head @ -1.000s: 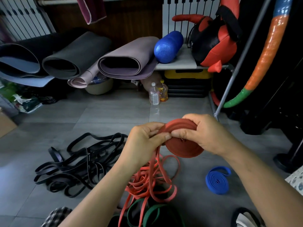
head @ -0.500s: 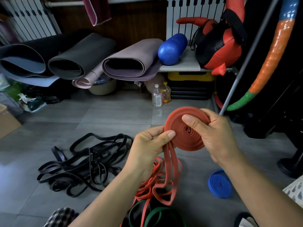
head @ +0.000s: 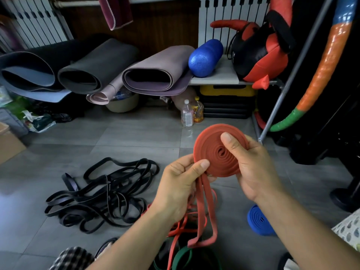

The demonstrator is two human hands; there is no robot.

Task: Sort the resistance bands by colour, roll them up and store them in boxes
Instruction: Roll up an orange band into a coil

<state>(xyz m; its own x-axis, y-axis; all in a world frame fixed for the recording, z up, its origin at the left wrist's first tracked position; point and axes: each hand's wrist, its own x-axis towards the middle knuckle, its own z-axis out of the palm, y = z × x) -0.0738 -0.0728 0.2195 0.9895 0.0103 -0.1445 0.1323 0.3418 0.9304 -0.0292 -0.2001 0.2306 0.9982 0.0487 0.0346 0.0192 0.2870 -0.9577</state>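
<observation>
Roughly, the job is in its early-to-middle stretch. A red band (head: pixel 213 152) is mostly wound into a flat coil and held up in front of the person, above the floor (head: pixel 126 137). The right hand (head: pixel 253 168) has its grip around the coil, with the thumb pressed flat across the face and the fingers behind the far rim. The left hand (head: pixel 180 184) has its grip pinched on the band's loose tail (head: pixel 204 209) just under the coil, thumb on top. That tail hangs down in a long doubled loop, so several more turns look needed before this roll is finished.

Done, as far as can be seen: one blue roll (head: pixel 257 221) lies wound up on the floor near the right forearm. Sorting looks partly done too, since the black bands (head: pixel 103 193) lie in their own heap off to the left, well apart from the blue roll. Left to do: those black bands are all unrolled, more red bands (head: pixel 183 228) lie tangled beneath the hands, and green bands (head: pixel 184 256) sit loose at the bottom edge. No band is seen in a box yet. A cardboard box (head: pixel 8 147) shows at the far left edge, though I cannot tell whether it is meant for the bands.
</observation>
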